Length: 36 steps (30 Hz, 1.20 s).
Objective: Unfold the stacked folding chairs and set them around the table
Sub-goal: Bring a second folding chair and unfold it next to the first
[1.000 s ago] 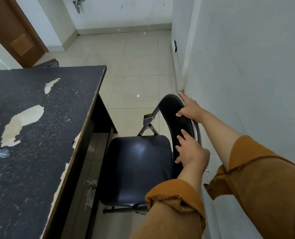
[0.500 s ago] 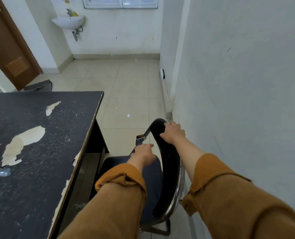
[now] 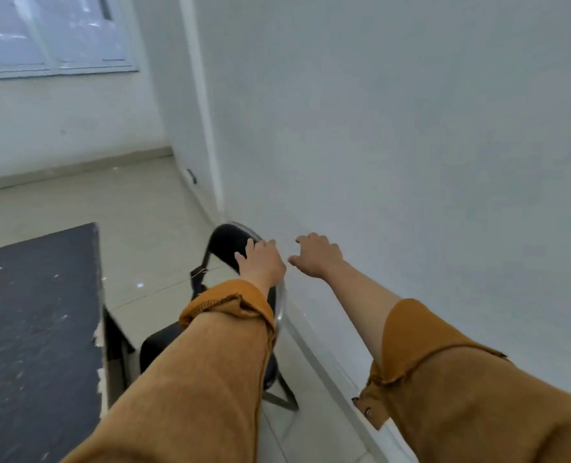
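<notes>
Since the chair (image 3: 225,243) already stands unfolded in the gap between the table (image 3: 36,312) on the left and the wall (image 3: 411,162) on the right, what remains is probably squaring it up. The left hand (image 3: 262,262) lies on the backrest top, fingers laid loosely over it. The right hand (image 3: 317,255) hovers just beside, spread and holding nothing. Best nudge the back gently leftward, off the wall, so the frame doesn't scrape and the feet sit flat.

- Single wide-angle head cam, looking forward and down along the room's right side.
- Wall (image 3: 411,128) close on right; bench (image 3: 36,345) corner lower left.
- Frame slightly blurred.
</notes>
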Each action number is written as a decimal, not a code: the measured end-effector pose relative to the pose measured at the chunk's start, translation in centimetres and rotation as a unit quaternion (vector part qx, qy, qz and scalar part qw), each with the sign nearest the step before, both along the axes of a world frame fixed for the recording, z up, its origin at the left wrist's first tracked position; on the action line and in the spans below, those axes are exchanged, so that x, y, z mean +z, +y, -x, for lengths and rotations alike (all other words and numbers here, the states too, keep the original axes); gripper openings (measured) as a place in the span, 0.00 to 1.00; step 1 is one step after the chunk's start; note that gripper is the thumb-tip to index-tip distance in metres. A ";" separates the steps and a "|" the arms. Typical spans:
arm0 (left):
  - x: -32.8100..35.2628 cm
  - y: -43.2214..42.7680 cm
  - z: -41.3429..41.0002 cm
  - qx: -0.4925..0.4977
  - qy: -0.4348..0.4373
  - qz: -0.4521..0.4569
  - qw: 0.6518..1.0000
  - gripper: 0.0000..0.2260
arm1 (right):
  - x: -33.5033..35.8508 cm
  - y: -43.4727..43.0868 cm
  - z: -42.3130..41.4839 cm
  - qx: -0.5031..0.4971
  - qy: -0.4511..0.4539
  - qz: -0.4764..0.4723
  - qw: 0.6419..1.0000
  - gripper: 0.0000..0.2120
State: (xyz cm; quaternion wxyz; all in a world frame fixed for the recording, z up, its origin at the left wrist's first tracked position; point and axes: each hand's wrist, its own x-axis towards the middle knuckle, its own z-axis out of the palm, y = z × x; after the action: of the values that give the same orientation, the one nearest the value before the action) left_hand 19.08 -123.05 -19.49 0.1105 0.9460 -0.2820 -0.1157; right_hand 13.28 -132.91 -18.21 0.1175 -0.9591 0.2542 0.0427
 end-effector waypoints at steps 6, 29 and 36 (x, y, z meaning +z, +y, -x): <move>1.4 -6.9 8.5 -0.125 -0.001 -0.021 0.992 0.25 | 1.7 -3.7 10.8 -0.093 -0.009 0.023 0.995 0.27; -2.0 -11.4 61.4 -0.499 0.006 -0.224 0.837 0.28 | -4.6 -0.5 67.9 -0.394 -0.008 -0.029 0.919 0.26; -2.0 -9.7 83.1 -0.652 -0.017 -0.208 0.729 0.28 | -5.4 5.5 88.7 -0.571 -0.010 -0.022 0.820 0.26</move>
State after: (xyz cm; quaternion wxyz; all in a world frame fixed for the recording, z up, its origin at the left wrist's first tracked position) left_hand -64.07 -132.79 -21.54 -0.1965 0.5302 -0.8004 -0.1988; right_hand -75.45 -127.40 -23.65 0.1449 -0.6394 0.7542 -0.0362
